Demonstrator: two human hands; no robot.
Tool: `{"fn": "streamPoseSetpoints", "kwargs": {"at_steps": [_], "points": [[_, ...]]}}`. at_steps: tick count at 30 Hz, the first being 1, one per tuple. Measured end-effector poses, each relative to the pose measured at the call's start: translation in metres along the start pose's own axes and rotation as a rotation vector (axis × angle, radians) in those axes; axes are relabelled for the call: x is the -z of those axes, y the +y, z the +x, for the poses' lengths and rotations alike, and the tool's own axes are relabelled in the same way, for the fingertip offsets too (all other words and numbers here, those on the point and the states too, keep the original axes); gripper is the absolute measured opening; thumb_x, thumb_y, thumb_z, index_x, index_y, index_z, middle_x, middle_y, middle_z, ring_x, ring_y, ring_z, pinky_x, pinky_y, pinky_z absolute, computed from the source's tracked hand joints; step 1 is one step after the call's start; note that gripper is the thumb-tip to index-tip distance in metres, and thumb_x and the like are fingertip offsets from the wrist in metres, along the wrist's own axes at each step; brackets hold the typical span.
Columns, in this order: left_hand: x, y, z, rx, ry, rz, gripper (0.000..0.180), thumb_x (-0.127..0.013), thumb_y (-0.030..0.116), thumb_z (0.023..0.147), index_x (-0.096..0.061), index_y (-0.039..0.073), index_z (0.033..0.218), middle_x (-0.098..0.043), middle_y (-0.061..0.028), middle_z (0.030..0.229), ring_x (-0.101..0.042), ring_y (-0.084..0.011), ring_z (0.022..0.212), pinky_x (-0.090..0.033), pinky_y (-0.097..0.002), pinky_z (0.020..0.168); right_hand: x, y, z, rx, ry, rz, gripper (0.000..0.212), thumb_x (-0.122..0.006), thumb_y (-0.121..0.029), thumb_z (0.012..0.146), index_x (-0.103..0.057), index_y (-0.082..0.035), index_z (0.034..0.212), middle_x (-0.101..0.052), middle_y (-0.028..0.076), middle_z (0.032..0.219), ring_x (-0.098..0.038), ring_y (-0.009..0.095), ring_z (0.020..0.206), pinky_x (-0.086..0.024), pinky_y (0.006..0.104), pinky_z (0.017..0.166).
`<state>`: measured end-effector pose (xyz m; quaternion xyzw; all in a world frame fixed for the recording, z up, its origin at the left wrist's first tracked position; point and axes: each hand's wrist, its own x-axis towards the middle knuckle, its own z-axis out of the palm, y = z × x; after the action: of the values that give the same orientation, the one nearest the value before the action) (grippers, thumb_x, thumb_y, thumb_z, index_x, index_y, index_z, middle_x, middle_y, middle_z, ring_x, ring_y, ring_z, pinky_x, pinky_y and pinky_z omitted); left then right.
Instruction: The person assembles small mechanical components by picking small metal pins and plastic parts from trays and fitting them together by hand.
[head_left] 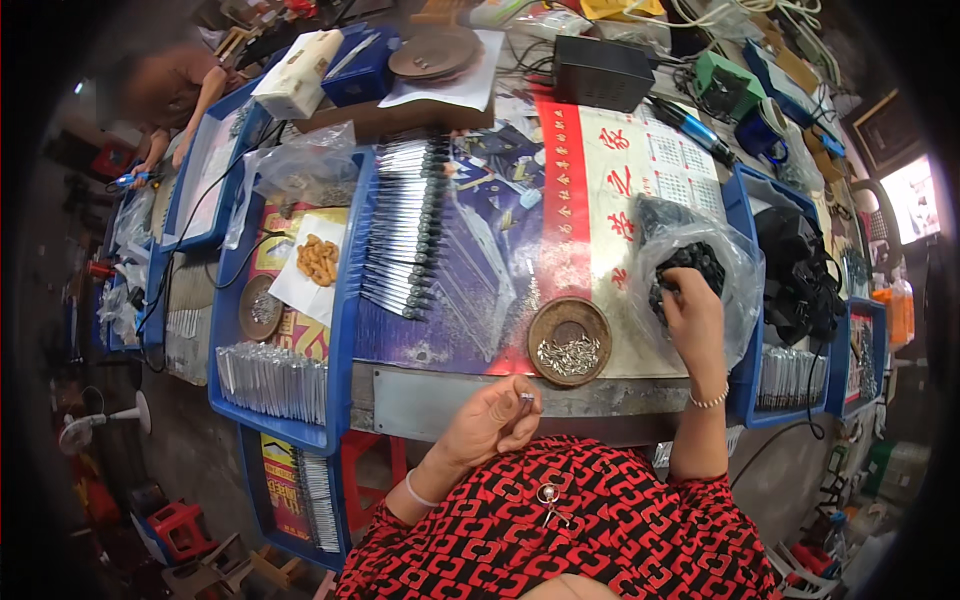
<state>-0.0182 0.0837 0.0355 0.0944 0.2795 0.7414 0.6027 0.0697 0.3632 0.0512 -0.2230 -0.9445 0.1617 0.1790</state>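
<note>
My left hand (497, 418) is closed in front of the table edge, thumb and fingers pinching small silvery metal parts (526, 397). Past it stands a round brown dish (543, 320) with a heap of small shiny metal pieces (570, 355). On the right, my right hand (694, 308) dips into a clear plastic bag (735, 315) of small black parts (703, 262). Its fingers are bent together among these parts, and the fingertips are partly hidden. To the left lies a long row of thin silver rods with dark ends (405, 225).
A blue tray (345, 385) at the left holds silver strips, a small dish and orange-brown pieces on white paper. Another blue tray (742, 215) with black material stands right of the bag. A black box (603, 73) sits at the back. A co-worker's arm (205, 105) shows far left.
</note>
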Motion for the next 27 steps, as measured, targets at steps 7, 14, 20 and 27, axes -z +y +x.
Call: {"fn": "streamPoseSetpoints", "kwargs": {"at_steps": [7, 14, 20, 27], "points": [[-0.005, -0.001, 0.003, -0.011, -0.014, -0.034, 0.041, -0.045, 0.044, 0.090, -0.047, 0.003, 0.097, -0.041, -0.0028, 0.063, -0.032, -0.0066, 0.044, -0.027, -0.0191, 0.042, 0.017, -0.053, -0.017, -0.171, -0.156, 0.881, 0.016, -0.052, 0.005, 0.079, -0.049, 0.004, 0.095, -0.056, 0.009, 0.082, -0.065, 0.016, 0.077, -0.048, 0.0240, 0.063], [-0.013, 0.006, 0.003, -0.052, -0.012, -0.030, 0.034, -0.042, 0.037, 0.094, -0.048, 0.004, 0.097, -0.041, -0.0011, 0.066, -0.032, -0.0055, 0.047, -0.027, -0.0165, 0.042, 0.004, -0.088, -0.020, -0.148, -0.580, 1.218, 0.017, -0.057, 0.004, 0.080, -0.054, 0.006, 0.097, -0.058, 0.006, 0.087, -0.063, 0.013, 0.079, -0.049, 0.0226, 0.066], [-0.018, 0.007, 0.004, -0.072, 0.077, -0.031, 0.033, -0.039, 0.036, 0.096, -0.048, 0.004, 0.097, -0.042, -0.0002, 0.067, -0.031, -0.0046, 0.048, -0.027, -0.0158, 0.043, 0.005, -0.092, -0.011, -0.250, -0.812, 1.274, 0.023, -0.060, 0.002, 0.082, -0.052, 0.007, 0.104, -0.059, 0.007, 0.093, -0.063, 0.012, 0.083, -0.051, 0.0212, 0.069], [-0.010, 0.008, 0.007, -0.020, 0.055, -0.085, 0.032, -0.039, 0.034, 0.096, -0.048, 0.004, 0.096, -0.043, -0.0009, 0.067, -0.032, -0.0045, 0.048, -0.027, -0.0158, 0.042, -0.008, -0.087, -0.011, -0.303, -0.783, 1.356, 0.016, -0.061, 0.000, 0.082, -0.055, 0.004, 0.097, -0.059, 0.005, 0.083, -0.058, 0.008, 0.064, -0.050, 0.0200, 0.057]]}}
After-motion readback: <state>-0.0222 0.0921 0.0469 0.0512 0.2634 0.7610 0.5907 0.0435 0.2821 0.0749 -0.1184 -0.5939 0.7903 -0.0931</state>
